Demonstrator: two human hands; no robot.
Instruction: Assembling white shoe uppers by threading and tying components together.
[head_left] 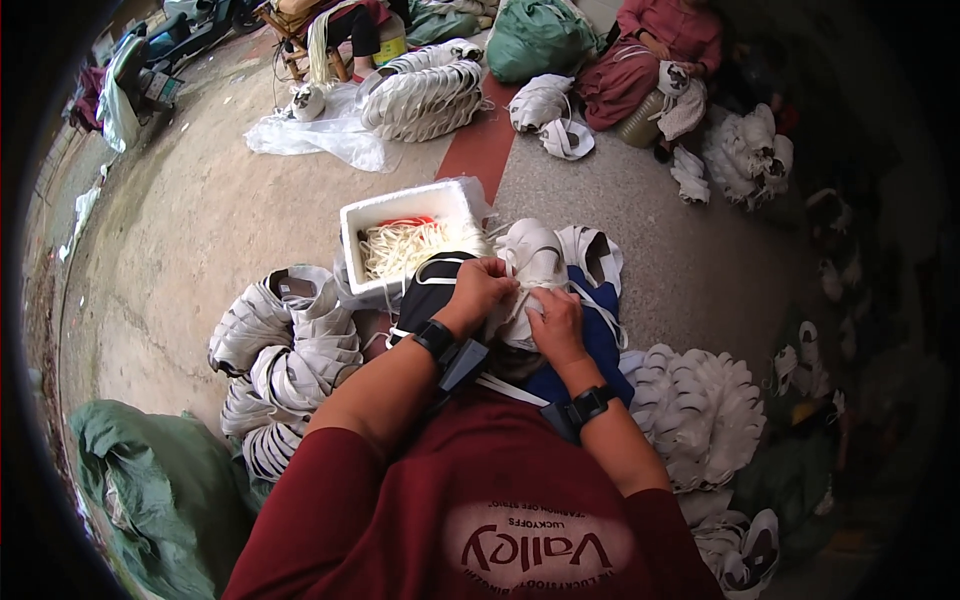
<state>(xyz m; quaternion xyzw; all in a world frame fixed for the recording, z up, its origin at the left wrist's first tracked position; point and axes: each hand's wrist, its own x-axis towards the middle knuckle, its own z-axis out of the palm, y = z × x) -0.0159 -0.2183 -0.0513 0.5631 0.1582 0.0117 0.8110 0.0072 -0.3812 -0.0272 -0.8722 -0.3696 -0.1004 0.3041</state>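
Note:
A white shoe (532, 245) rests on my lap, its toe pointing away from me. My left hand (484, 290) pinches a thin white shoelace at the shoe's near left side. On the right of its opening, my right hand (558, 322) grips the shoe, thumb laid along the upper. The fingertips of both hands are close together, and my palms hide part of the lacing. Another white shoe (598, 255) lies just beyond my right hand. Under the work are blue cloth (604, 296) and black cloth with white trim.
A white foam box (450, 200) of cream laces stands ahead on the left. Bundles of nested white shoes (285, 345) lie at my left, with more shoes (695, 410) at my right. A green sack (160, 490) sits near left. Two people (660, 50) sit farther off among shoe bundles.

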